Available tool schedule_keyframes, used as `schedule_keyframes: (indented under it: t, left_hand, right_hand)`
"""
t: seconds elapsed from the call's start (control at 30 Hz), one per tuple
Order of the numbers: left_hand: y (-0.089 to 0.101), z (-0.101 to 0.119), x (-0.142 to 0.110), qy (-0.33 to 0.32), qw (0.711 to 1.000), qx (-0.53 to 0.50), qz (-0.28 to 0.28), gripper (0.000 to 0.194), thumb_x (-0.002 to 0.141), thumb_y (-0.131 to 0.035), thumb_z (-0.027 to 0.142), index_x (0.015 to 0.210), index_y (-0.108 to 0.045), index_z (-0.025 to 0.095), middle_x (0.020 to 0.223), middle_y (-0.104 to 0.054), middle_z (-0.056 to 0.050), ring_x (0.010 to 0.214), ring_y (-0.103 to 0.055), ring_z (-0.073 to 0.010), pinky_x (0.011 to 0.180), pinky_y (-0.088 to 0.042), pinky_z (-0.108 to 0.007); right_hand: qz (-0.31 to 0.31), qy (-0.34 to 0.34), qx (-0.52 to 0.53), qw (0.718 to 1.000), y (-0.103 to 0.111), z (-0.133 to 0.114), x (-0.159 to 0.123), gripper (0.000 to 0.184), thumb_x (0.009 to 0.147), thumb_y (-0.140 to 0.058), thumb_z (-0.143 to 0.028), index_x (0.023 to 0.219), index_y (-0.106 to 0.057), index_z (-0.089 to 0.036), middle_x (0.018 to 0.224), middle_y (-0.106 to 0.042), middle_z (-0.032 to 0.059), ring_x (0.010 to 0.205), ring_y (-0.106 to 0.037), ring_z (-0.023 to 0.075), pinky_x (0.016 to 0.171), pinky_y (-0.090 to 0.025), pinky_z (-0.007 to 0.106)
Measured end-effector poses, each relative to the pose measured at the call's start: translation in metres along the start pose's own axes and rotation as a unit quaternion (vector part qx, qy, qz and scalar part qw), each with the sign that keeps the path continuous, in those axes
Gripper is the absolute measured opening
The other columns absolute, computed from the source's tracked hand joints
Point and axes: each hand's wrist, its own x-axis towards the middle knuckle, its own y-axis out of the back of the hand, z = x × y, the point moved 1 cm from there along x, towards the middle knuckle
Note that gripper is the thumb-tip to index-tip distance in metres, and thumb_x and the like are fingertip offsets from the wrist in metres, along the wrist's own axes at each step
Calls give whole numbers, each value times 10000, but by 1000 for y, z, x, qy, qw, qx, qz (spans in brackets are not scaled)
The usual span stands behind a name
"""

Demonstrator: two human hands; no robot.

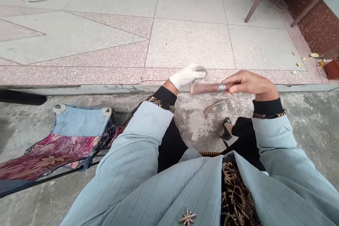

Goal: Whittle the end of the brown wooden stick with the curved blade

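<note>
At the left, a folding chair (76,120) with a denim and floral seat stands on the concrete ground (302,120), and to its right the gloved left hand (189,76) hovers with curled fingers, though whether it holds anything cannot be told. Just beside it, the brown rod (202,89) lies nearly level in the air above a bent stick (209,108) on the ground, its wire-wrapped end gripped by the bare right hand (247,83). The step in hand seems to be handling the rod; the next move calls for a firm right grip.
</note>
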Motion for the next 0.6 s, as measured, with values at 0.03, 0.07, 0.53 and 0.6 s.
schedule_keyframes:
  t: [0.03, 0.07, 0.53, 0.6]
  left_hand:
    - [-2, -1, -1, -3, 1000, -20, 2, 184, 838, -699, 296, 779, -699, 122, 523, -542, 13, 427, -386, -64, 467, -336, -216]
    - [-5, -1, -2, -4, 999, -37, -5, 200, 833, -719, 311, 778, -696, 121, 543, -575, -4, 440, -440, -74, 482, -372, -222]
    - [-20, 2, -16, 7, 992, -87, -90, 233, 786, -742, 314, 687, -727, 104, 584, -684, -98, 547, -663, -180, 638, -573, -325]
    - [-19, 1, -15, -9, 993, -97, -67, 218, 787, -720, 295, 674, -723, 109, 536, -652, -82, 544, -655, -177, 667, -584, -330]
  right_hand:
    - [86, 28, 48, 995, 6, -3, -1, 394, 861, -774, -574, 1070, -813, -242, 854, -726, 26, 729, -634, 170, 653, -520, 311]
    - [164, 42, 81, 982, 9, -3, -1, 418, 874, -750, -588, 1085, -805, -232, 854, -715, 40, 722, -623, 171, 646, -509, 314]
    - [-22, -143, -118, 983, 0, 48, 14, 137, 654, -894, -384, 767, -838, -329, 625, -665, 41, 711, -631, 288, 680, -511, 468]
    - [-50, -102, -78, 990, 4, 39, 1, 227, 643, -904, -489, 809, -843, -346, 673, -696, 5, 700, -626, 242, 659, -526, 418]
